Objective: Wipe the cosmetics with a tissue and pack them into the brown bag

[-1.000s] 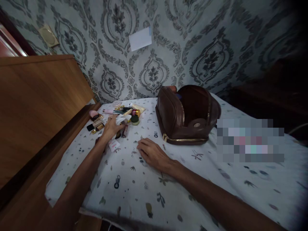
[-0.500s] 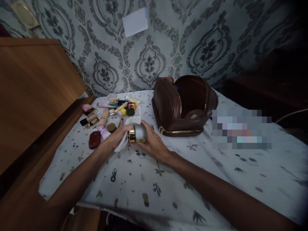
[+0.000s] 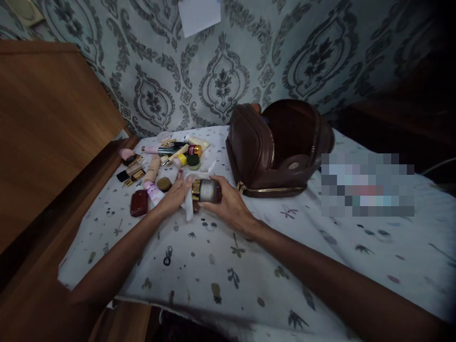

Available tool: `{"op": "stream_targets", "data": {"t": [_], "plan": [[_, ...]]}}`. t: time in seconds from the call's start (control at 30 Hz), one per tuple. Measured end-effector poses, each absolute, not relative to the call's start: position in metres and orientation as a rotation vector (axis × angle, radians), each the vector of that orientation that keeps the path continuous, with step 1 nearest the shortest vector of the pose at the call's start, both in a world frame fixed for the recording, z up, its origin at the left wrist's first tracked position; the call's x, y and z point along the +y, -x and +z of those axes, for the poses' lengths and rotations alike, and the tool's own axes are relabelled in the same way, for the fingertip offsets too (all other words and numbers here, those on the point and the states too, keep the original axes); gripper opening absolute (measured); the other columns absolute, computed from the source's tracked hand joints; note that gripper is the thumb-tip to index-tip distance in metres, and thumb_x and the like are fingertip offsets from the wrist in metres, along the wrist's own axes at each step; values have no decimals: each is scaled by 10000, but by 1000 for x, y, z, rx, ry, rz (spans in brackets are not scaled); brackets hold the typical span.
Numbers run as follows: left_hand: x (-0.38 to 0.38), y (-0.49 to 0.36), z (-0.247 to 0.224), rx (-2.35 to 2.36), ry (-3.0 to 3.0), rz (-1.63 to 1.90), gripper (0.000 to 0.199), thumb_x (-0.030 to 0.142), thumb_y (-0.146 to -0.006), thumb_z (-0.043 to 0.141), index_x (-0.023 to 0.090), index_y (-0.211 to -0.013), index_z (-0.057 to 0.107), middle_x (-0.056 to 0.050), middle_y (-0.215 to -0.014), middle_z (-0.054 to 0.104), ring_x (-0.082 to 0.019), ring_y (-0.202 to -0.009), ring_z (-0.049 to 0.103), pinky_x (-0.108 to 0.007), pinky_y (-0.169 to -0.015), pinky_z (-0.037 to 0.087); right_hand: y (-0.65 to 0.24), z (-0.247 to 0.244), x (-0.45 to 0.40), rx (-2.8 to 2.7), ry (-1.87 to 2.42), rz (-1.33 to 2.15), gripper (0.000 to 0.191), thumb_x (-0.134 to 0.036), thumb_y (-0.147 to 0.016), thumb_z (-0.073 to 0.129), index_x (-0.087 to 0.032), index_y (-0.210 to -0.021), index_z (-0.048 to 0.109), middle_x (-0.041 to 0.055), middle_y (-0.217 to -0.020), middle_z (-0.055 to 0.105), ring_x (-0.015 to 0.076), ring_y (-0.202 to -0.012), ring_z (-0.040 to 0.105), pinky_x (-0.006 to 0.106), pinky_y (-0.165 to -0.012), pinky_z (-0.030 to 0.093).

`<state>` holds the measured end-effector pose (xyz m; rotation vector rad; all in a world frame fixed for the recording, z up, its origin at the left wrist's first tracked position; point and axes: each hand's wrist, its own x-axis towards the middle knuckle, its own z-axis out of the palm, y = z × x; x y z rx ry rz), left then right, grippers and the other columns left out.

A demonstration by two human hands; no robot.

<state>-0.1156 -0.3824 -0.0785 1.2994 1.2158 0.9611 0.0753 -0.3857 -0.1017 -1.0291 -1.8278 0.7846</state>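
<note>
A cosmetic jar [image 3: 208, 191] with a gold lid lies sideways in my right hand [image 3: 231, 205], whose fingers are wrapped round its base. My left hand [image 3: 175, 195] is closed on a white tissue [image 3: 188, 209] and presses it against the lid end. Part of the tissue hangs below the fingers. Just left of my left hand are a round jar with an olive-gold lid [image 3: 164, 184], a purple-and-white tube [image 3: 153, 192] and a dark red case [image 3: 138, 203].
An unzipped brown leather toiletry bag [image 3: 256, 156] stands right of my hands. Behind them lie several cosmetics, among them a dark green-lidded jar [image 3: 193, 162], a red jar with a gold lid [image 3: 194, 150] and a cream tube [image 3: 199, 142]. A wooden panel [image 3: 42, 118] borders the left side.
The jar has turned in my right hand, so its label shows more fully. The tissue has shifted along the lid end. The view has tilted slightly downward.
</note>
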Motion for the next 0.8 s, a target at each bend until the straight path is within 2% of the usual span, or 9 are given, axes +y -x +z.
{"op": "stream_targets", "data": {"t": [0.2, 0.3, 0.4, 0.53, 0.67, 0.8], "plan": [[-380, 113, -84, 1222, -1057, 999, 723, 823, -817, 432, 175, -1053, 647, -41, -632, 685, -194, -403, 632, -279, -343, 486, -77, -97, -385, -1730, 1066, 934, 602, -385, -683, 784, -201, -1177, 492, 56, -965, 664, 227, -846, 631, 345, -714, 492], [-380, 107, -76, 1136, -1023, 1029, 564, 707, -807, 602, 167, -967, 630, -21, -657, 680, -170, -444, 637, -263, -373, 523, -76, -96, -386, -1731, 1048, 932, 548, -376, -671, 776, -207, -1118, 509, 30, -901, 648, 204, -789, 608, 315, -664, 469], [-380, 106, -69, 1078, -1054, 1061, 432, 525, -714, 784, 171, -887, 609, 16, -651, 658, -138, -482, 633, -231, -400, 551, -75, -95, -386, -1730, 1045, 922, 571, -420, -647, 795, -209, -1098, 516, 17, -852, 634, 197, -758, 592, 304, -638, 456], [-381, 107, -65, 1086, -1042, 1063, 437, 400, -670, 830, 182, -974, 605, 27, -711, 671, -121, -494, 633, -217, -396, 557, -74, -96, -387, -1761, 1033, 893, 599, -448, -651, 797, -198, -1118, 518, 34, -877, 642, 208, -781, 601, 317, -667, 468], [-385, 105, -63, 1095, -1089, 1021, 511, 362, -626, 868, 173, -1027, 613, 36, -702, 655, -125, -466, 622, -239, -386, 560, -76, -98, -388, -1813, 1010, 827, 548, -378, -686, 772, -198, -1136, 518, 53, -959, 651, 223, -838, 620, 333, -713, 485], [-387, 102, -63, 1161, -1049, 1035, 507, 453, -621, 865, 165, -948, 605, 24, -662, 640, -148, -459, 615, -284, -380, 566, -76, -95, -391, -1857, 996, 789, 552, -345, -701, 776, -198, -1167, 518, 75, -1045, 651, 236, -890, 628, 348, -749, 494]]}}
